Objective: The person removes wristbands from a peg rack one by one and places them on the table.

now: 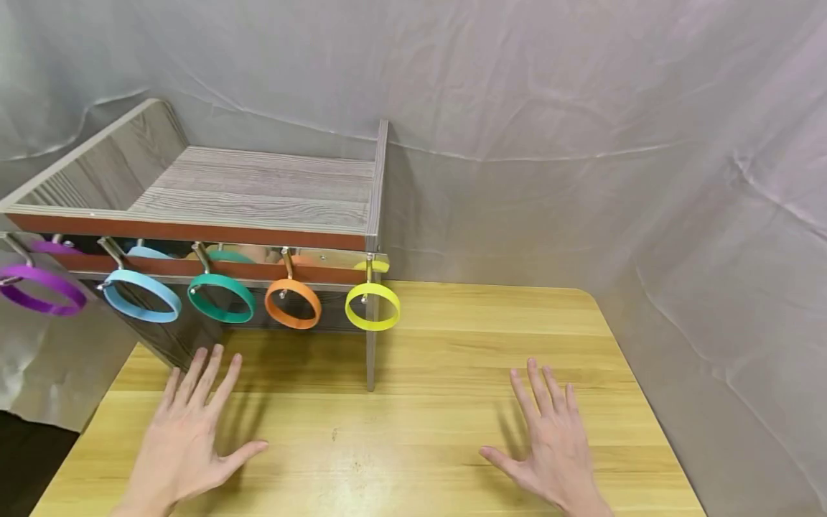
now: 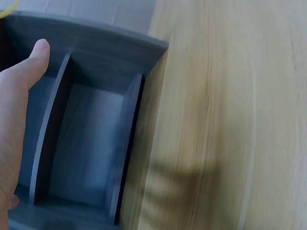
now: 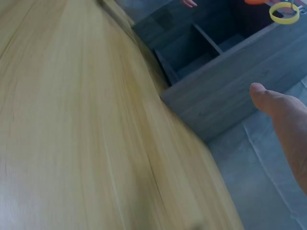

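My left hand [image 1: 184,445] is spread flat-fingered above the table's left part, in front of the shelf unit. Its thumb [image 2: 36,60] overlaps the shelf's dark compartments in the left wrist view. To the right, my right hand [image 1: 554,445] also has its fingers straight and thumb out, holding nothing. Ring-shaped bands hang from metal hooks along the shelf's front: purple [image 1: 48,276], light blue [image 1: 138,313], green [image 1: 222,317], orange [image 1: 274,311] and yellow [image 1: 373,327]. The yellow one is at the shelf's right end. Both hands are apart from the bands.
The grey wood-grain shelf unit [image 1: 278,172] stands at the back left, with raised sides and a reflective strip behind the hooks. Beneath everything is a light wooden table [image 1: 439,402] with a rounded back right corner. Silvery grey sheeting [image 1: 517,108] hangs around the back and sides.
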The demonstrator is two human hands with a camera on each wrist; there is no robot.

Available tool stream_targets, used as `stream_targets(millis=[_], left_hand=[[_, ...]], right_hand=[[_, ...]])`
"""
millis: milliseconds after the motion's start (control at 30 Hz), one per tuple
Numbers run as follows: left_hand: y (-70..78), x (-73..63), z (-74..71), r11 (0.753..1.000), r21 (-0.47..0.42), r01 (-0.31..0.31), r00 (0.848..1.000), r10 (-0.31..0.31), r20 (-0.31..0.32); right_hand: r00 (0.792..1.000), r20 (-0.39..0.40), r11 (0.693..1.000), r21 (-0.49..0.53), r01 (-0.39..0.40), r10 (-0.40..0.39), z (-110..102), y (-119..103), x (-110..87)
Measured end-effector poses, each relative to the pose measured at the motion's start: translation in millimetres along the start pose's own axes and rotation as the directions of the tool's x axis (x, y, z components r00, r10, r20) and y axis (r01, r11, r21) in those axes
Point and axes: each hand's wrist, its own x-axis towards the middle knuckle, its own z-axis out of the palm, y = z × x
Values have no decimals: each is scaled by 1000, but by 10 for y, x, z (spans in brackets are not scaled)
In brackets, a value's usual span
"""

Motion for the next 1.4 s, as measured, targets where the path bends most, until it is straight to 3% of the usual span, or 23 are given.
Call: stream_targets(millis=[367, 633, 767, 833, 967, 1067, 1200, 1300, 1400], left_hand=[[-274, -109, -46, 987, -160, -8, 988, -17, -156], [-393, -183, -82, 962, -267, 56, 961, -125, -248], [-439, -173, -80, 951, -308, 26, 923, -141, -357], [-460, -163, -73, 949, -315, 4, 894, -144, -424], [-490, -179, -79, 932, -359, 47, 863, -219, -455], [-515, -183, -91, 903, -420, 90, 852, -289, -437], [-558, -158, -104, 853, -515, 86, 836, -343, -428], [-603, -146, -98, 801, -593, 88, 824, -393, -409], [-646, -133, -96, 729, -677, 100, 806, -458, -374]], right_hand=[[998, 60, 979, 205, 4, -17, 106, -277, 113], [990, -129, 914, 392, 103, -56, 246, -550, 294], [984, -172, 867, 482, 126, -47, 293, -670, 382], [981, -191, 835, 533, 137, -39, 325, -722, 425], [979, -203, 758, 639, 134, -3, 374, -824, 516], [982, -184, 691, 715, 101, 47, 409, -903, 582], [985, -123, 597, 801, 28, 118, 447, -1016, 665], [984, -91, 541, 841, -5, 150, 477, -1095, 727], [982, -69, 490, 871, -27, 177, 489, -1165, 784]])
